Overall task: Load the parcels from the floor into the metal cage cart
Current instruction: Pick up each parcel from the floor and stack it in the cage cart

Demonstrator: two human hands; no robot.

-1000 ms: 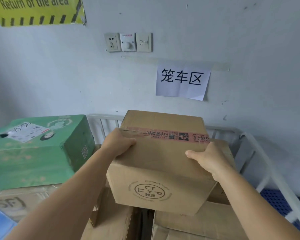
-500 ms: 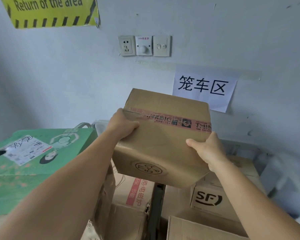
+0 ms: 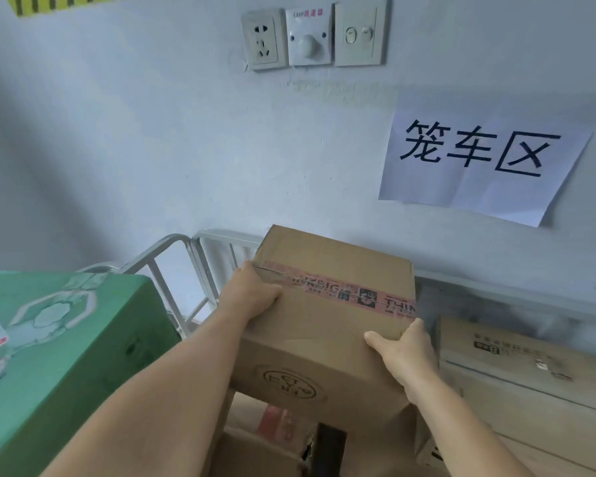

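You hold a brown parcel (image 3: 327, 325) in both hands above the boxes in the metal cage cart (image 3: 200, 259).

Head view: your left hand (image 3: 252, 297) clasps its left edge, your right hand (image 3: 406, 352) its right side. Its taped top tilts toward you; the red tape (image 3: 351, 294), along its long axis, runs left-right. A green box (image 3: 73, 346) sits beside it.
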